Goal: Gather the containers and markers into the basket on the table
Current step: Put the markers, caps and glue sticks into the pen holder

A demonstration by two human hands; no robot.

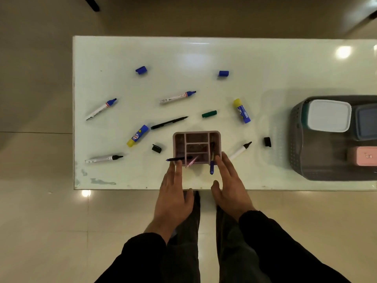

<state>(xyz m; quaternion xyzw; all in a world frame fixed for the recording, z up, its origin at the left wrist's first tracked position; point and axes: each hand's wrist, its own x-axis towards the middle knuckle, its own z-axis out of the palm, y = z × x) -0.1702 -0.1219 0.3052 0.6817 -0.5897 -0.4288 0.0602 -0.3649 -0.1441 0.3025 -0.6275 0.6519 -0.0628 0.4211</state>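
**Both hands at the pink organizer, basket way off to the right**

Your dark sleeves (265, 242) sit closest, then your left hand (173, 193) and right hand (230, 186), both spread flat with fingers out, gripping nothing. Their fingertips flank the near corners of the pink divided organizer (196, 147) on the white table (265, 64). A black pen (179, 159) lies across its near-left corner, and a blue pen (212, 167) leans out near your right hand. Uncapped markers (177, 97), glue sticks (242, 110) and loose caps (141, 70) lie scattered around. The gray basket (299, 139) at the right edge holds a white-lidded container (328, 115) and a pink one (365, 159).
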